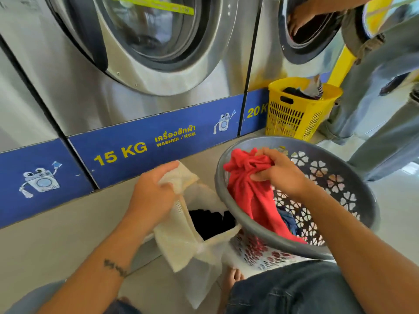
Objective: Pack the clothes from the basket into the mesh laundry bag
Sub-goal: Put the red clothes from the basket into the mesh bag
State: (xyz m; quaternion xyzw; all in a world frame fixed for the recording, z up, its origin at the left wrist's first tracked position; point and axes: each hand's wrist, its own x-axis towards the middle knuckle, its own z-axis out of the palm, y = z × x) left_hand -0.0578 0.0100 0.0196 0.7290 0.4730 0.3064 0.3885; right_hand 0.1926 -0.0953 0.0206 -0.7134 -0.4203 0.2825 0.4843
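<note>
The red garment (251, 191) sits at the centre right of the frame, bunched at its top in the right hand (277, 171), whose fingers are closed tight around the cloth. Its lower part trails down inside the grey basket (353, 168), where a dark blue item (289, 219) also lies near the bottom. Just left of the basket's rim, at the lower centre, the mesh bag (183, 236) stands on the floor with its mouth open. The left hand (154, 193) pinches the bag's upper edge and holds it up, fingers closed on the mesh. Dark clothes (212, 220) already lie inside.

The step in hand looks like lifting the red piece out of the basket. Next it must clear the rim, swing left over the opening and be pushed down while the left hand keeps the mouth wide; the trailing tail could catch on the rim.

Behind, washers (145, 64) fill the upper frame; a yellow basket (294, 107) and another person's legs (371, 91) stand at the upper right.
</note>
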